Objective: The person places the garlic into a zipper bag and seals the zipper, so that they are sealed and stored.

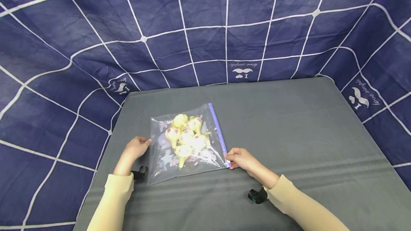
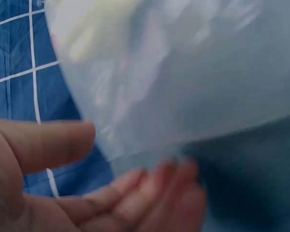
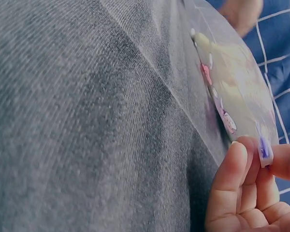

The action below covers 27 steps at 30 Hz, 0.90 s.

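Observation:
A clear zip bag [image 1: 162, 172] printed with pink and purple figures lies over the grey cloth, a purple zip strip [image 1: 217, 126] along its right side. Inside are several pale yellow garlic bulbs [image 1: 187, 136], grouped in the middle. My right hand [image 1: 242, 159] pinches the near end of the zip strip between thumb and fingers; the right wrist view shows the purple strip end [image 3: 265, 151] there. At the bag's left edge is my left hand [image 1: 136, 148]. In the left wrist view its thumb [image 2: 58, 145] stands apart from the fingers, whose blurred tips are right at the bag's corner.
A grey cloth [image 1: 289, 127] covers the table. Dark blue sheets [image 1: 205, 6] with white grid lines hang behind it and at both sides. Black straps with small devices, one left [image 1: 140, 173] and one right [image 1: 258, 195], sit at the wrists.

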{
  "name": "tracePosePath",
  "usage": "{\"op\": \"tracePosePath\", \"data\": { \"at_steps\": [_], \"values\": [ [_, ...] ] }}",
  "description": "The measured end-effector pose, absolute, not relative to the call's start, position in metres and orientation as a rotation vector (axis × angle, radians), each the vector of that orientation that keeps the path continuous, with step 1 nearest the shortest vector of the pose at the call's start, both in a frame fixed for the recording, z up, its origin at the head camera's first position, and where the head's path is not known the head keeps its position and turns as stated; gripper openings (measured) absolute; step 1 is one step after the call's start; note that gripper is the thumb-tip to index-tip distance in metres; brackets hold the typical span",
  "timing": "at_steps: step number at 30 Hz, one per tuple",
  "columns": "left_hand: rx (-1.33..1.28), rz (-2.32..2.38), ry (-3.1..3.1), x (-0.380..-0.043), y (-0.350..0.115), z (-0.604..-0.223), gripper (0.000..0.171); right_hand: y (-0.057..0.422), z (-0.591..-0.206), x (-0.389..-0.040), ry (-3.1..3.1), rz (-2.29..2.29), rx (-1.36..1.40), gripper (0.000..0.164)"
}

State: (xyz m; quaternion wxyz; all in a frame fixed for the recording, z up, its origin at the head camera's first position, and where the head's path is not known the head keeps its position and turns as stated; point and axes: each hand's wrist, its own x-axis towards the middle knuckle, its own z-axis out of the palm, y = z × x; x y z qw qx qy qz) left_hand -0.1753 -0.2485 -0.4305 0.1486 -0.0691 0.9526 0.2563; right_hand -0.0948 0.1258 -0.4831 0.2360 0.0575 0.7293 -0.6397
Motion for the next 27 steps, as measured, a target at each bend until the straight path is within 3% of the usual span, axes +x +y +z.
{"op": "tracePosePath", "data": {
  "at_steps": [9,27],
  "values": [
    [-0.224,0.981,2.777,-0.154,-0.235,-0.464,0.030,0.141,-0.478,-0.091,2.058,-1.751,0.222,0.017],
    [-0.110,1.331,2.664,-0.175,-0.160,-0.474,0.023,0.210,-0.475,-0.072,2.326,-1.543,0.381,0.021]
  ]
}}
